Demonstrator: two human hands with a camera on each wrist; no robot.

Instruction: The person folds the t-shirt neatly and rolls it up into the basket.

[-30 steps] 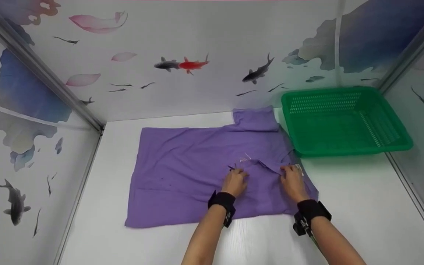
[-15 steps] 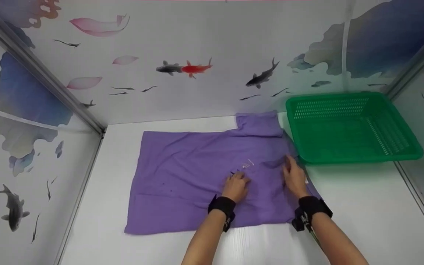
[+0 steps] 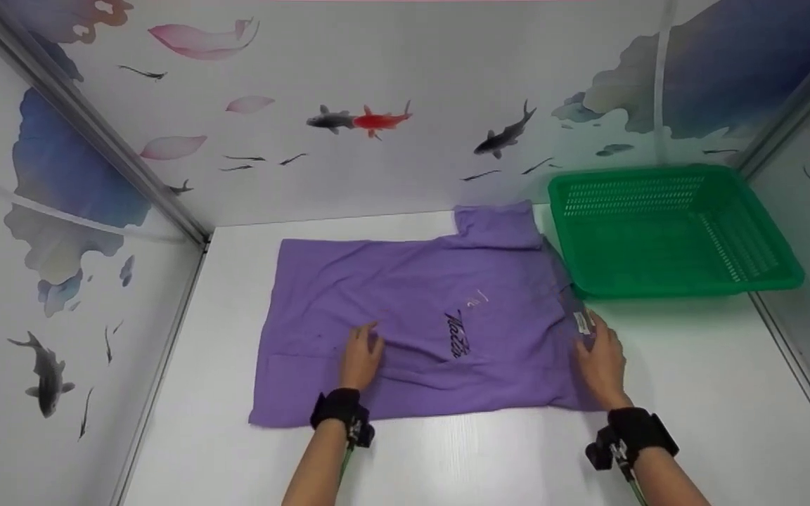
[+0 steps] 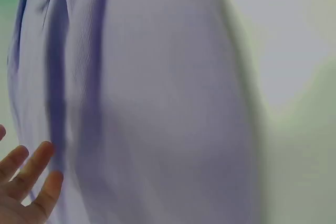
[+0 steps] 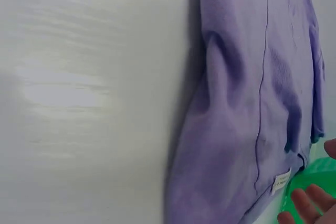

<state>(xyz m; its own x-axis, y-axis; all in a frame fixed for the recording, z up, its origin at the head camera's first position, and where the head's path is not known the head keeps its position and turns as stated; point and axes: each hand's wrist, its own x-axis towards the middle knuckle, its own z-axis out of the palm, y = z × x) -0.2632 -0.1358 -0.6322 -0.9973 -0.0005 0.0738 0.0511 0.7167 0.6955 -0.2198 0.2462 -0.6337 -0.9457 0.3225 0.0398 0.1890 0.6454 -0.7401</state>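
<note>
A purple T-shirt (image 3: 405,295) lies flat with some wrinkles, its collar toward the right and one short sleeve pointing to the back wall. Black script lettering (image 3: 458,334) shows on its chest, and a white label (image 3: 582,322) sits inside the neck. Over the shirt's lower left half is my left hand (image 3: 361,357); in the left wrist view its fingers (image 4: 39,163) are spread and hold nothing. My right hand (image 3: 603,369) is at the collar end beside the label, fingers loosely bent with nothing gripped. Whether its fingertips touch the cloth, I cannot tell.
A green plastic basket (image 3: 686,289) stands at the back right, close to the shirt's collar end. White panels with painted fish enclose the white table (image 3: 489,457) at the back and both sides.
My left hand has moved left across the shirt, uncovering the black lettering. My right hand has let go of the collar cloth and shifted right and toward me; the neck area lies flatter.
</note>
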